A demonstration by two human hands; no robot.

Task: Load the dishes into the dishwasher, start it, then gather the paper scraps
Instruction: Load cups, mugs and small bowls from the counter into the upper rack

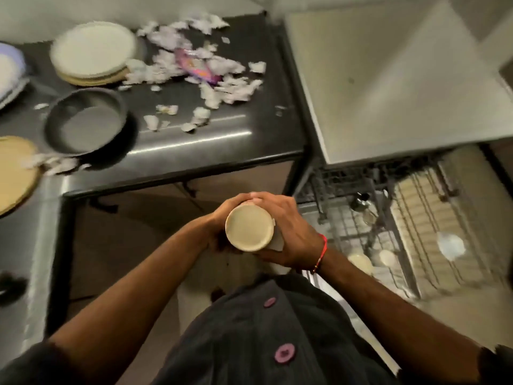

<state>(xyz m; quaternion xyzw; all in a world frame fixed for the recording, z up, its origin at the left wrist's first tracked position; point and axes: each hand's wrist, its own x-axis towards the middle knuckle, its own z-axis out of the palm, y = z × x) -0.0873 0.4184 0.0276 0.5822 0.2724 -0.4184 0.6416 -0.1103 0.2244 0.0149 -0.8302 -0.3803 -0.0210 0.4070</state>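
Observation:
A cream cup [248,227] is held in front of my body, its round end facing the camera. My left hand [222,218] grips it from the left and my right hand [286,232] wraps it from the right. The open dishwasher's lower rack [416,218] lies to the right, with a few pale cups and a bowl in it. On the steel table [194,145] lie torn paper scraps [211,70], a stack of cream plates [93,52] and a dark bowl [86,126].
A pink wrapper [197,65] lies among the scraps. A tan plate [14,173] and a pale dish [8,73] sit at the table's left edge. A white counter [388,73] overhangs the dishwasher. The floor lies between table and body.

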